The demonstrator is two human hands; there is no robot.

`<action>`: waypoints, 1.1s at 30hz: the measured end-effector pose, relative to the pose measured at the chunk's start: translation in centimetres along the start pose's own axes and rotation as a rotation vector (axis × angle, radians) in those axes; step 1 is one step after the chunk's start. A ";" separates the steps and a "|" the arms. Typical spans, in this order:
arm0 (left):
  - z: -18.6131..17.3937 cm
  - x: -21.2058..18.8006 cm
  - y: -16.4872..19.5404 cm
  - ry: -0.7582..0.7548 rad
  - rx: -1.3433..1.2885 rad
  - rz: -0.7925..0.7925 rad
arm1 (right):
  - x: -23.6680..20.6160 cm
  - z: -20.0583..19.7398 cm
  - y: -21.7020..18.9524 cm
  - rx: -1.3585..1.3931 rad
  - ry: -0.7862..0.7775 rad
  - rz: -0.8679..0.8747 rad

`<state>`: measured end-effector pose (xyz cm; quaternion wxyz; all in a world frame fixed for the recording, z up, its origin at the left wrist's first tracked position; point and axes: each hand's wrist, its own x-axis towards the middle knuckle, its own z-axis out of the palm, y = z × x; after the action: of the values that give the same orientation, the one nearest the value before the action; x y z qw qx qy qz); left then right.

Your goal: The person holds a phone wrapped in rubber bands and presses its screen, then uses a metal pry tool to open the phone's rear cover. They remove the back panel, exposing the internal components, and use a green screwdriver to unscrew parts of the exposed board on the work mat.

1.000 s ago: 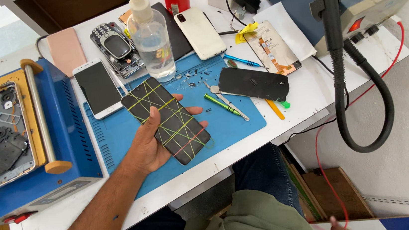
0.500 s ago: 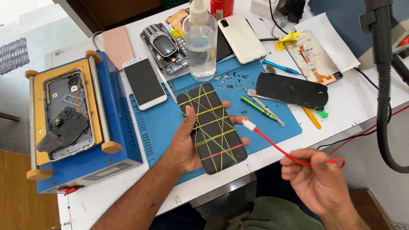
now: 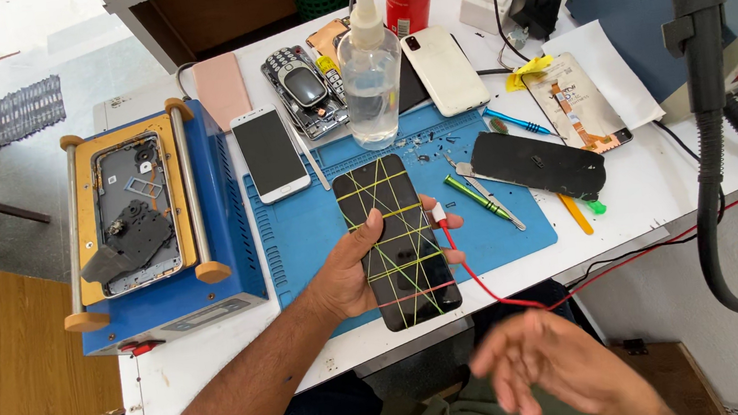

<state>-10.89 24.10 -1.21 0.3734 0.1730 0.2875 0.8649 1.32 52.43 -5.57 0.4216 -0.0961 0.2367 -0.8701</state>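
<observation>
Head view shows my left hand (image 3: 350,277) gripping a black smartphone criss-crossed with yellow rubber bands (image 3: 397,241); the fingers (image 3: 372,227) wrap its left edge with the thumb on the glass, and fingertips show at the right edge. It sits just above the near edge of the blue silicone work mat (image 3: 316,222), tilted up toward me, probably so the bands keep pressing the screen down while I look it over.

A thin red cable with a white plug (image 3: 475,274) meets the phone's right edge; whether it is plugged in I cannot tell. My right hand (image 3: 554,370), nearer to me than the mat, is blurred, spread loose and gripping nothing.

On the mat's far edge stands a clear plastic spray bottle (image 3: 370,76), and a white smartphone with a dark screen (image 3: 269,154) lies at its far-left corner. Left of the mat sits a blue and yellow screen-separator machine (image 3: 155,228); on the mat's right side a black phone panel (image 3: 538,164) rests beside green-handled tweezers (image 3: 476,199), all within reach on the white tabletop (image 3: 648,199).
</observation>
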 end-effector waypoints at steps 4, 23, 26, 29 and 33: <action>0.1 0.2 0.0 -0.005 0.072 -0.011 | -1.3 1.3 -2.3 -0.527 0.558 -0.237; -1.9 0.6 0.0 0.116 -0.261 0.245 | 7.8 6.8 -0.7 -1.359 0.734 -0.796; -2.0 0.5 -0.2 0.205 -0.245 0.253 | 8.7 7.2 0.4 -1.438 0.724 -0.769; -2.0 0.4 -0.1 0.221 -0.265 0.287 | 9.4 8.0 0.3 -1.495 0.697 -0.811; -1.8 0.3 -0.1 0.175 -0.301 0.260 | 10.0 8.7 -0.3 -1.564 0.687 -0.819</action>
<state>-11.94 23.74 -2.68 0.2537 0.0750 0.1615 0.9508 -1.99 41.94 1.80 -0.1933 -0.1655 0.8117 -0.5257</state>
